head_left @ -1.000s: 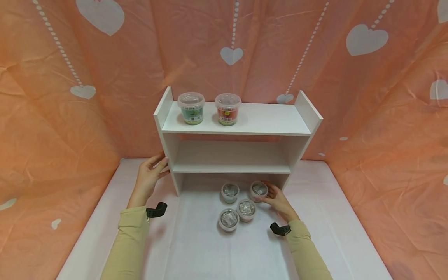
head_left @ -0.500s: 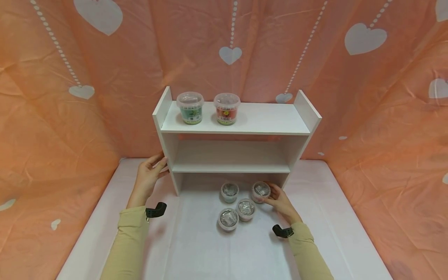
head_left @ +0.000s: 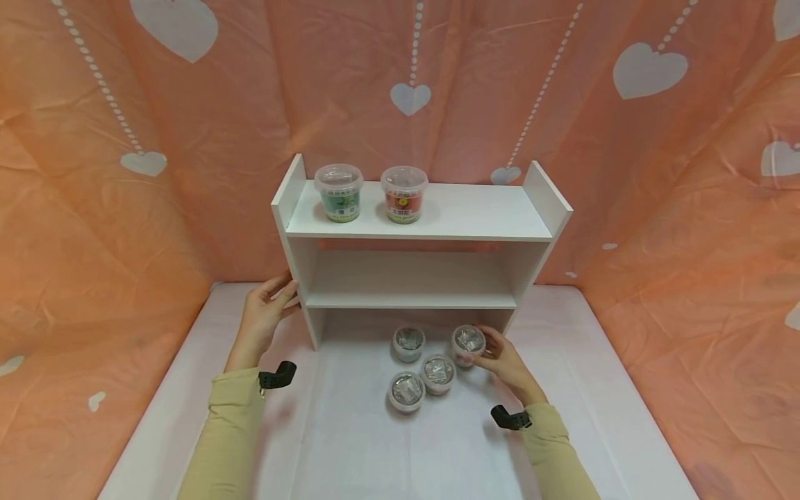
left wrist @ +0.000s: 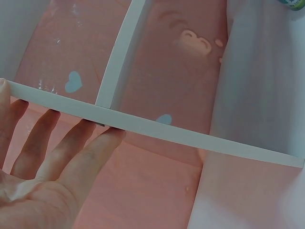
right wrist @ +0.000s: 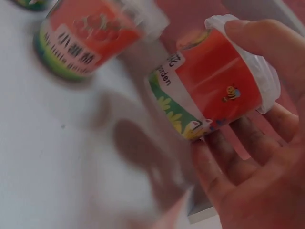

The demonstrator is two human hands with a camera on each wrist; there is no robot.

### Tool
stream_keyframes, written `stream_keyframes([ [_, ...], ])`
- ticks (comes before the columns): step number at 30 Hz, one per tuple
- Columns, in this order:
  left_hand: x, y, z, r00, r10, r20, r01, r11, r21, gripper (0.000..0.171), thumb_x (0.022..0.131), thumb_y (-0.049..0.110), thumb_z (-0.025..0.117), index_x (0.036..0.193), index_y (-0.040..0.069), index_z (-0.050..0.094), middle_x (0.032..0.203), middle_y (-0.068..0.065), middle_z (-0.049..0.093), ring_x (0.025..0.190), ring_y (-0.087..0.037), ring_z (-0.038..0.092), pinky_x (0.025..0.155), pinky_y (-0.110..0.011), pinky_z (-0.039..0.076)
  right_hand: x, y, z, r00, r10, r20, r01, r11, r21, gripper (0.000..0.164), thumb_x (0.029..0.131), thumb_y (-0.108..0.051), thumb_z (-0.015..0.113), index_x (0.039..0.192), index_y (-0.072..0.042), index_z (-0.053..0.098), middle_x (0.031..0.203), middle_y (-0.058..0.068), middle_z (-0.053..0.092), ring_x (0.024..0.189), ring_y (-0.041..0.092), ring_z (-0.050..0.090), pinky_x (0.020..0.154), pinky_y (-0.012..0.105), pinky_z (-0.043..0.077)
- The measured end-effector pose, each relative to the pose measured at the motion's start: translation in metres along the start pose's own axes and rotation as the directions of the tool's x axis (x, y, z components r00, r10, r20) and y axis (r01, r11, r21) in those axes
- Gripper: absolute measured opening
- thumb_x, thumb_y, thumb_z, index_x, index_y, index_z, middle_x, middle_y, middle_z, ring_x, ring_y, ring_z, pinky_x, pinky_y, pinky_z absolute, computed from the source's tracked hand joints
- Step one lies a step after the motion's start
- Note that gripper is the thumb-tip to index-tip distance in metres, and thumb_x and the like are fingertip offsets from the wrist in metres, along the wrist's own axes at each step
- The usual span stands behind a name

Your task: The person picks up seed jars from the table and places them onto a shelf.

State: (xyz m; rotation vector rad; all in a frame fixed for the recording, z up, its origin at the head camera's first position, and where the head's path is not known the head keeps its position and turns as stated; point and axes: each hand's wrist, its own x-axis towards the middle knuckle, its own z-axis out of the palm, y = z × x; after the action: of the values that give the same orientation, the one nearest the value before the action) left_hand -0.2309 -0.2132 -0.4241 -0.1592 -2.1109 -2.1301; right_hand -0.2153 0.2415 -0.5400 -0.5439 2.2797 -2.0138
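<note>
My right hand (head_left: 507,355) grips a lidded plastic cup (head_left: 467,345) with thumb and fingers, in front of the shelf's lower right. In the right wrist view this cup (right wrist: 209,81) has a red label with a bee on it, and it is tilted, its base lifted off the white surface. Another red-labelled cup (right wrist: 88,36) stands beside it. My left hand (head_left: 261,316) rests its fingertips against the outer left side of the white shelf (head_left: 412,238). In the left wrist view its fingers (left wrist: 78,164) are extended against the side panel (left wrist: 157,131).
Near the held cup stand three similar cups with clear lids: a back one (head_left: 409,344), a middle one (head_left: 438,373) and a front one (head_left: 406,392). A green-labelled cup (head_left: 340,194) and a red-labelled cup (head_left: 403,196) stand on the top board. Orange cloth (head_left: 356,83) hangs behind.
My right hand has moved slightly right and towards me with the cup, away from the other cups. The left hand has stayed at the shelf's side.
</note>
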Motion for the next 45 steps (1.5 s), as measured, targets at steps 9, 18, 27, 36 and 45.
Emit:
stream_keyframes([
  [9, 0.0, 0.001, 0.001, 1.0, 0.003, 0.009, -0.003, 1.0, 0.002, 0.054, 0.097, 0.022, 0.058, 0.142, -0.002, 0.041, 0.143, -0.023, 0.039, 0.106, -0.01, 0.06, 0.092, -0.048, 0.047, -0.007, -0.032, -0.007, 0.996, -0.069, 0.047, 0.067, 0.997, 0.034, 0.062, 0.081, 0.012, 0.068, 0.135, 0.013, 0.037, 0.126, 0.018, 0.053, 0.107, 0.01, 0.056, 0.088, 0.022, 0.049],
  [18, 0.0, 0.001, 0.001, 1.0, 0.007, 0.009, -0.007, 1.0, -0.007, 0.054, 0.097, 0.022, 0.058, 0.142, -0.003, 0.042, 0.143, -0.023, 0.04, 0.104, -0.009, 0.06, 0.091, -0.047, 0.048, -0.012, -0.071, -0.015, 0.994, -0.074, 0.084, 0.073, 0.997, 0.015, 0.062, 0.082, 0.01, 0.068, 0.137, 0.009, 0.039, 0.126, 0.013, 0.053, 0.109, 0.014, 0.056, 0.088, 0.026, 0.051],
  [27, 0.0, 0.001, 0.001, 1.0, 0.0, 0.011, 0.0, 1.0, -0.005, 0.055, 0.096, 0.022, 0.058, 0.142, -0.003, 0.041, 0.143, -0.022, 0.039, 0.106, -0.01, 0.059, 0.092, -0.048, 0.047, -0.012, -0.105, -0.018, 0.981, -0.124, 0.151, 0.128, 0.992, -0.016, 0.059, 0.084, 0.011, 0.066, 0.137, 0.009, 0.039, 0.126, 0.014, 0.052, 0.111, 0.017, 0.056, 0.091, 0.026, 0.05],
  [36, 0.0, 0.0, 0.001, 1.0, 0.003, 0.009, -0.003, 1.0, -0.009, 0.055, 0.096, 0.023, 0.059, 0.142, -0.004, 0.042, 0.143, -0.023, 0.04, 0.104, -0.009, 0.06, 0.09, -0.046, 0.048, -0.008, -0.145, -0.022, 0.974, -0.137, 0.18, 0.141, 0.99, -0.014, 0.056, 0.086, 0.011, 0.063, 0.136, 0.01, 0.038, 0.125, 0.004, 0.054, 0.111, 0.016, 0.056, 0.088, 0.027, 0.051],
  [45, 0.0, 0.002, 0.0, 1.0, -0.007, 0.008, 0.007, 1.0, -0.006, 0.056, 0.096, 0.023, 0.059, 0.143, -0.003, 0.04, 0.144, -0.023, 0.038, 0.106, -0.01, 0.059, 0.091, -0.046, 0.048, 0.007, -0.191, -0.033, 0.966, -0.205, 0.156, 0.212, 0.977, -0.033, 0.051, 0.089, 0.01, 0.059, 0.137, 0.004, 0.043, 0.125, 0.005, 0.055, 0.109, 0.017, 0.057, 0.089, 0.024, 0.05],
])
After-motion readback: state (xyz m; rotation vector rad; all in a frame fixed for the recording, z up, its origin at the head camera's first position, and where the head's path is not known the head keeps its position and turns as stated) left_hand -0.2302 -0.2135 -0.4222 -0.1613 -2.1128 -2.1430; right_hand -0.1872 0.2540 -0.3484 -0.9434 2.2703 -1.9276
